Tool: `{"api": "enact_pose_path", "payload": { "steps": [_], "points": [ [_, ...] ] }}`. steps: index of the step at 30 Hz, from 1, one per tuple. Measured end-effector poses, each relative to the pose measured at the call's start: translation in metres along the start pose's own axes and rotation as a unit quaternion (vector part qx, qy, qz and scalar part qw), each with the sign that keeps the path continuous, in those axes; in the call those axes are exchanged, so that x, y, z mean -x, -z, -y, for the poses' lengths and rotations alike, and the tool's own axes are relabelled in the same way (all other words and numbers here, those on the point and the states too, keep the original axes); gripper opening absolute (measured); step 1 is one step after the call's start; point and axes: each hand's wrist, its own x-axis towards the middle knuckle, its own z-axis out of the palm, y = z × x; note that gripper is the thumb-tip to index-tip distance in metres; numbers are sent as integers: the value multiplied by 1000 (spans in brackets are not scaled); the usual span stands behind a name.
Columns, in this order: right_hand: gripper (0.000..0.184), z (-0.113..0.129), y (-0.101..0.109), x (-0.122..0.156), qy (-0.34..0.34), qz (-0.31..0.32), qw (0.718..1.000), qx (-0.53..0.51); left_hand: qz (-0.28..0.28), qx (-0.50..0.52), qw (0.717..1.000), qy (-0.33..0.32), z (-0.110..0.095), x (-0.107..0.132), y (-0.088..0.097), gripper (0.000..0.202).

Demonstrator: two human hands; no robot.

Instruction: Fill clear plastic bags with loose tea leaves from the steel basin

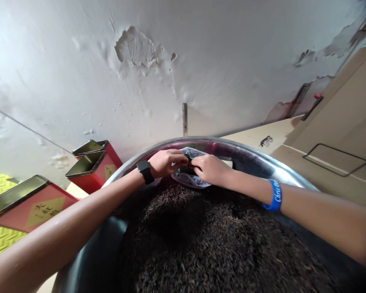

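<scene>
My left hand (170,162), with a black watch on the wrist, pinches the edge of a clear plastic bag (191,182). From the other side my right hand (214,169), a blue wristband on its forearm, grips the same bag. Both sets of fingers are closed and nearly meet at the bag's mouth. The bag stands inside the far side of a large metal basin (250,154), above a heap of dark loose tea leaves (207,236). What the bag contains is mostly hidden behind my hands.
Several open red tins (87,169) with yellow labels stand left of the basin. A yellow textured mat (0,240) lies beneath the nearest. Right of the basin are a pair of glasses (266,141) and a large cardboard box (338,106). A peeling white wall (216,61) rises behind.
</scene>
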Motion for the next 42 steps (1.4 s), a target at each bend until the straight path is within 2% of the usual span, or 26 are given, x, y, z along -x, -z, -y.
{"api": "enact_pose_path", "payload": {
  "steps": [30,42],
  "points": [
    [22,-2,1,-1,-9,16,1000,-12,35,-94,995,-26,5,2,-2,24],
    [23,0,-2,0,-22,14,1000,-3,16,-128,990,-55,4,3,-1,23]
  ]
}}
